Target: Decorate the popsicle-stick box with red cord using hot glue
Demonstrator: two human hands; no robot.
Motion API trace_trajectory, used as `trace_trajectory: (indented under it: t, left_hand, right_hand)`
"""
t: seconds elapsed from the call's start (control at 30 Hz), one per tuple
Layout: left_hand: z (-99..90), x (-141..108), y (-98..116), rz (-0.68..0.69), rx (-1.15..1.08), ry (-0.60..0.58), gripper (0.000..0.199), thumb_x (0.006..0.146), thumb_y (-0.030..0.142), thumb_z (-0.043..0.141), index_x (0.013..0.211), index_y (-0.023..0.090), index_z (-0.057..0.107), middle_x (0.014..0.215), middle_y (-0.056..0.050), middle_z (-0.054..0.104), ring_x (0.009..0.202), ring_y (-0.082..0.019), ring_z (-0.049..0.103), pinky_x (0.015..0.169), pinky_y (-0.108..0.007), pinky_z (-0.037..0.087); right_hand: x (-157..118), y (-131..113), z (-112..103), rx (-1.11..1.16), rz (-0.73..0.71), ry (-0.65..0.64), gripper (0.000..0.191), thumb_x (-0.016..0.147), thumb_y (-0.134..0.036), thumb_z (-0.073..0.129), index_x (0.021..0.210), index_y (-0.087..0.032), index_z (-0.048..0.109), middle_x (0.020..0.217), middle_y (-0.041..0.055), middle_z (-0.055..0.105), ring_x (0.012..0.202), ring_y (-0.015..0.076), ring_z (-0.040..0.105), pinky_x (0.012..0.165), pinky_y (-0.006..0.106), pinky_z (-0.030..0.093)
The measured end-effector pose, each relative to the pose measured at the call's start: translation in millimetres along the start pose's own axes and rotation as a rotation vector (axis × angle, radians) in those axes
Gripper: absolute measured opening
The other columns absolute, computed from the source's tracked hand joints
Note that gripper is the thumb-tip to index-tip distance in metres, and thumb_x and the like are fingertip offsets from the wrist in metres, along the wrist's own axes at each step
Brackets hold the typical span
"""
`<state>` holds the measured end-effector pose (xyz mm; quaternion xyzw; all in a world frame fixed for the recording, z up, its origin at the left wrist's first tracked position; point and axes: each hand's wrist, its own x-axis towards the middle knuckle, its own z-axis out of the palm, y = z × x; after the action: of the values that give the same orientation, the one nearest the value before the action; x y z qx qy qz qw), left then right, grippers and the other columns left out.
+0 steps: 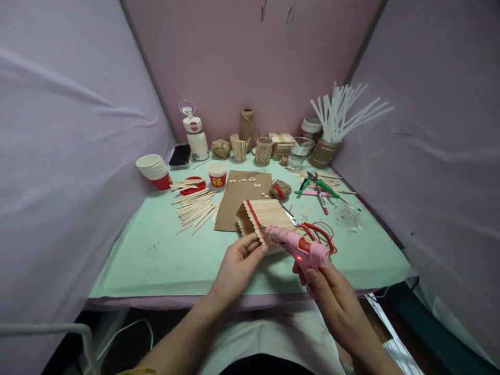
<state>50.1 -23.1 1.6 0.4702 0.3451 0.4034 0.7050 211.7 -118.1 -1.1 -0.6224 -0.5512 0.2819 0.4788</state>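
A small house built of wooden craft sticks (269, 211) stands near the table's front, with red cord along the front edge of its roof. My left hand (244, 259) pinches the roof's lower front edge, thumb and fingers at the red cord. In my right hand (332, 286) is a pink glue gun (297, 244) with an orange light glowing on its side. Its nozzle points left and meets or nearly meets the red-corded edge, just above my left fingers. Red-handled scissors (318, 234) lie behind the glue gun, beside loose red cord.
Brown cardboard (230, 208) with small wooden pieces lies behind the house. Loose craft sticks (195, 208) and stacked paper cups (154, 169) are at left. Green-handled pliers (320, 185) lie at right. A glass of water (300, 153) and a jar of white glue sticks (326, 151) stand behind.
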Motion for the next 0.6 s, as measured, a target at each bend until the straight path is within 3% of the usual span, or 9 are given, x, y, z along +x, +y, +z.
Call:
trace_trajectory:
  t: [0.4, 0.6]
  left_hand:
    - [-1.1, 0.9, -0.2, 0.031, 0.017, -0.012, 0.032, 0.074, 0.037, 0.076, 0.1, 0.018, 0.077, 0.106, -0.01, 0.075, 0.091, -0.023, 0.068, 0.089, -0.032, 0.05]
    - [-1.6, 1.1, -2.1, 0.027, 0.004, -0.013, 0.032, 0.075, 0.037, 0.076, 0.101, 0.018, 0.077, 0.105, -0.009, 0.075, 0.088, -0.021, 0.067, 0.087, -0.03, 0.05]
  right_hand:
    - [-4.2, -1.5, -2.7, 0.001, -0.019, -0.044, 0.033, 0.096, -0.046, 0.044, 0.09, -0.023, 0.066, 0.068, 0.0026, 0.06, 0.058, 0.0173, 0.052, 0.053, 0.026, 0.046]
    - [-7.2, -4.7, -6.2, -0.022, 0.004, -0.048, 0.035, 0.097, -0.047, 0.042, 0.105, -0.023, 0.066, 0.069, 0.0027, 0.06, 0.056, 0.0171, 0.051, 0.048, 0.025, 0.044]
